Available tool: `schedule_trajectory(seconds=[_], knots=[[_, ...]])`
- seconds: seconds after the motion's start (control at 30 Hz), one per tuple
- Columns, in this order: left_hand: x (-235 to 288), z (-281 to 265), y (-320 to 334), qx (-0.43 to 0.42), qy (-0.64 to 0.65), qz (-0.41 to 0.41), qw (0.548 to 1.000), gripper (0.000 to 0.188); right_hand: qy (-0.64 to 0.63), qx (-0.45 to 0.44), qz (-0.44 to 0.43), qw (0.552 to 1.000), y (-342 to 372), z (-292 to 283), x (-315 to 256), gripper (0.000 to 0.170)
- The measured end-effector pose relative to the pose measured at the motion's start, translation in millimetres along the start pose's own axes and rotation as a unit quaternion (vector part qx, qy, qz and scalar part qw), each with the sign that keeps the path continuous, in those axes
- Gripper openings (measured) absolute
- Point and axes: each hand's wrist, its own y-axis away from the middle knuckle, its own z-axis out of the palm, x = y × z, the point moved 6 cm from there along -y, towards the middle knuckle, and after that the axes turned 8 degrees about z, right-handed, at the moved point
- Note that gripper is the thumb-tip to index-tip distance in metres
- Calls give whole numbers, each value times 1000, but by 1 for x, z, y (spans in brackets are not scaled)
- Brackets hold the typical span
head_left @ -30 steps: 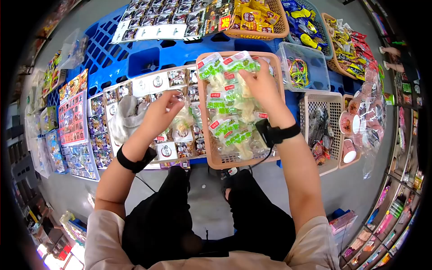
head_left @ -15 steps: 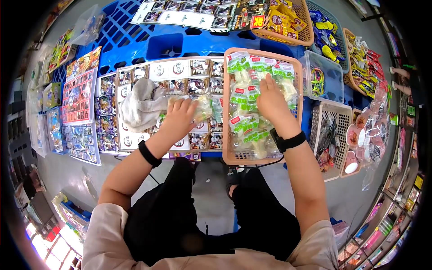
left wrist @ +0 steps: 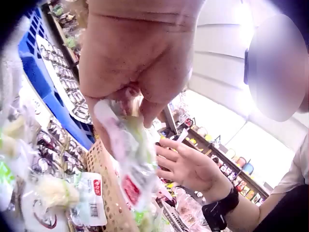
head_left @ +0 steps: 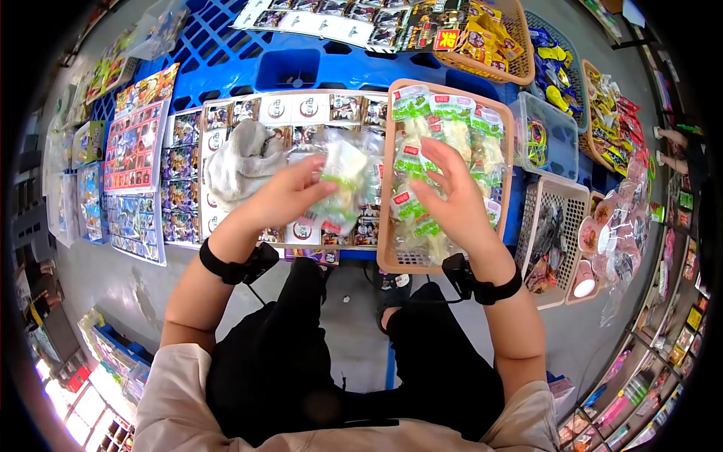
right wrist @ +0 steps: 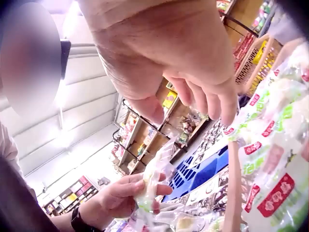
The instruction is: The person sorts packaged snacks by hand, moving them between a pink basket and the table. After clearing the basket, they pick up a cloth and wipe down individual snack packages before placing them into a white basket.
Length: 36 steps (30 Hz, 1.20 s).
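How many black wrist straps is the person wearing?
2: a left strap at the wrist of the left hand, which holds a packet, and a right strap at the wrist of the right hand.

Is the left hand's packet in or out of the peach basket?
Out: head view shows the left hand holding the packet left of the basket.

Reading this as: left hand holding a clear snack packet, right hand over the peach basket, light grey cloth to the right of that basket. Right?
One slip: the light grey cloth lies to the left of the peach basket, per the head view. The left hand, clear snack packet and right hand are as you said.
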Motion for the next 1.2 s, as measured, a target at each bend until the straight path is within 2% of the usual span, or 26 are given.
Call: schedule_trajectory(seconds=[0.03,0.07,0.1,0.13,0.17,0.23,0.27,0.3,0.37,0.4,0.43,0.47,0.5,0.57,0.63,0.67,0.7,0.77,0.83,0.97,1.03,1.07,1.1,1.13,1.17,1.2], knots=[[12,5,0,-3,0,0,1000,30,0,2,1,1000,2,1,-7,55],[24,18,-2,-77,-146,42,985,31,81,-20,-53,995,5,5,-21,60],[33,33,-2,-149,-287,84,943,31,162,-43,-106,980,9,11,-31,65],[42,46,-2,-174,-313,98,929,31,116,-62,-113,985,15,16,-33,55],[47,52,-6,-176,-312,100,928,31,117,-60,-112,985,16,12,-32,55],[59,65,-9,-203,-293,176,918,32,193,-179,-17,965,18,19,-14,39],[60,62,-15,-188,-294,210,913,37,102,-134,-13,986,20,12,-9,23],[63,59,-18,-188,-293,209,914,37,102,-135,-12,986,23,8,1,23],[67,40,-26,-113,-302,145,935,43,-80,-140,135,978,26,-6,34,16],[54,33,-29,-85,-202,89,972,51,-148,-115,129,974,28,-13,31,8],[47,35,-30,-83,-201,86,972,51,-148,-117,130,973,31,-15,34,8],[40,37,-32,-57,-45,59,996,52,-271,-87,165,944,32,-19,43,10],[35,39,-34,-29,112,31,993,54,-388,-55,196,899,34,-22,53,11],[27,51,-39,-58,164,0,985,52,-401,-56,190,895,34,-19,59,14],[21,57,-44,-36,151,-55,986,54,-332,-71,138,930,33,-16,59,16],[29,59,-47,-15,188,-23,982,47,-334,-71,140,930,33,-14,59,16],[28,61,-49,-14,188,-25,982,47,-287,-77,138,945,31,-12,59,17],[29,61,-55,-11,110,-6,994,43,-238,-85,137,958,30,-9,59,17],[26,64,-58,-6,85,-11,996,41,-176,-80,152,969,30,-8,62,20],[21,65,-62,-1,127,-2,992,33,-217,-66,177,958,27,-8,69,20],[21,62,-62,2,143,-4,990,30,-182,-18,123,976,24,-19,70,18],[20,55,-62,25,123,-20,992,29,-181,-21,124,975,23,-23,67,18],[18,47,-62,47,102,-35,993,28,-80,86,68,991,23,-43,53,17],[15,36,-64,68,56,-1,996,24,24,190,9,981,25,-59,36,17],[10,28,-63,69,58,-2,996,24,70,222,-22,972,24,-67,26,16],[12,17,-61,73,-147,42,986,25,167,236,-56,956,26,-67,10,16]])
